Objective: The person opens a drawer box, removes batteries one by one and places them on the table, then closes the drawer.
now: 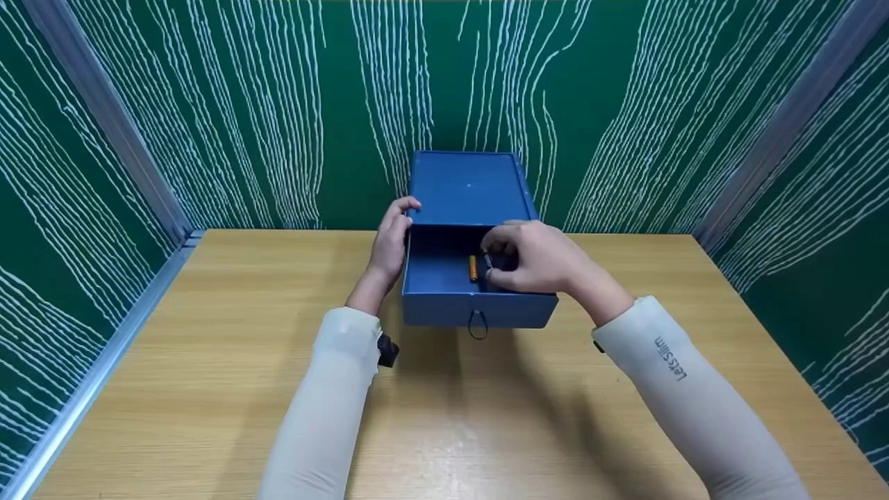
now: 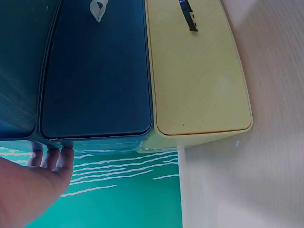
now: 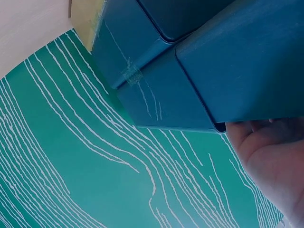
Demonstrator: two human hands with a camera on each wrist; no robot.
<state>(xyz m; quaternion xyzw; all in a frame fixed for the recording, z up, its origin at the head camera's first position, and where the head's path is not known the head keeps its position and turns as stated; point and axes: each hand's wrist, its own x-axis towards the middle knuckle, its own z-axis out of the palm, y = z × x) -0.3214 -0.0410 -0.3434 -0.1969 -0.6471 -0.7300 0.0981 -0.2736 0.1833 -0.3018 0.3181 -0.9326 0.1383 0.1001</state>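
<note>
In the head view, the top blue drawer (image 1: 444, 309) stands pulled out of a blue drawer unit (image 1: 472, 187). An orange battery (image 1: 474, 268) lies on the drawer's floor. My right hand (image 1: 538, 257) reaches inside, thumb and index finger pinching a small dark battery-like cylinder (image 1: 487, 260) beside the orange one. My left hand (image 1: 390, 239) rests along the unit's left side, fingertips near its top edge. In the left wrist view, the left fingers (image 2: 64, 159) touch that side wall. The drawer's wall hides most of the right hand (image 3: 266, 161) in the right wrist view.
Beneath the pulled-out drawer are a shut blue drawer (image 2: 97, 71) with a white loop and a shut yellow drawer (image 2: 199, 71) with a dark pull. The unit stands on a wooden table (image 1: 243, 333), near a green wall (image 1: 347, 104) with white lines.
</note>
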